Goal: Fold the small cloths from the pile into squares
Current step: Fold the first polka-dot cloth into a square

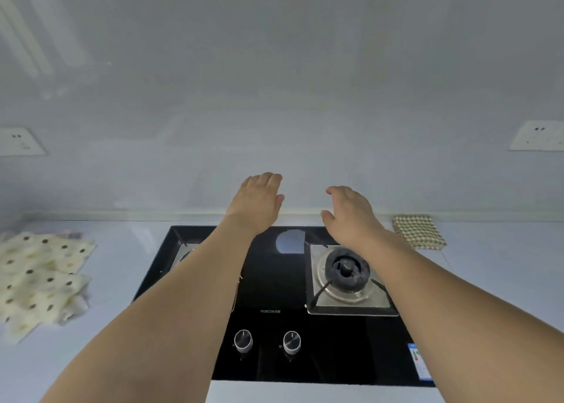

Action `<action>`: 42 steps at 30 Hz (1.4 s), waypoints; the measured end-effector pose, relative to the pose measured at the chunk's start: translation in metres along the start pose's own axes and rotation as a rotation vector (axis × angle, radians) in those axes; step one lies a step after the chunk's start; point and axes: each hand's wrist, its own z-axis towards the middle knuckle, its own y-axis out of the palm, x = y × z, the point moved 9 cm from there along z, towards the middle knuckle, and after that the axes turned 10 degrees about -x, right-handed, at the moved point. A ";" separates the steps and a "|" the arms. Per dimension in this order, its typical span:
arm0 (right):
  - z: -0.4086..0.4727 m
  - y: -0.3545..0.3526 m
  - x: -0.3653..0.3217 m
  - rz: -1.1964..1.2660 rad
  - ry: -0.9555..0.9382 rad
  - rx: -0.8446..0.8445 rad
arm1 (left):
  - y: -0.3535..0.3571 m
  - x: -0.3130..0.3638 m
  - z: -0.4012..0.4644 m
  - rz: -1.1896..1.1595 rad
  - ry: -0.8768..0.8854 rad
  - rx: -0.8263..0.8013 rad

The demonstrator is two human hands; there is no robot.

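Note:
A loose pile of cream cloths with dark dots (39,276) lies on the white counter at the far left. A folded brown-and-cream checked cloth (418,231) sits on the counter at the back right. My left hand (259,201) and my right hand (351,213) are both stretched forward above the back of the stove, palms down, fingers relaxed, holding nothing. Neither hand touches a cloth.
A black glass gas stove (274,295) fills the middle of the counter (122,250), with a burner (346,269) on the right and two knobs (243,340) at the front. The left burner is hidden under my forearm. Wall sockets (19,141) sit on the backsplash.

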 end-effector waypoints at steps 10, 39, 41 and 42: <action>0.024 0.039 -0.146 0.001 -0.119 -0.037 | -0.008 -0.132 -0.066 -0.023 -0.106 0.002; 0.086 0.316 -0.479 0.254 -0.120 -0.566 | 0.082 -0.582 -0.319 -0.254 -0.659 -0.246; 0.103 0.340 -0.500 0.274 -0.102 -0.593 | 0.101 -0.610 -0.304 -0.289 -0.662 -0.287; 0.114 0.353 -0.508 0.281 -0.092 -0.605 | 0.113 -0.624 -0.294 -0.314 -0.660 -0.312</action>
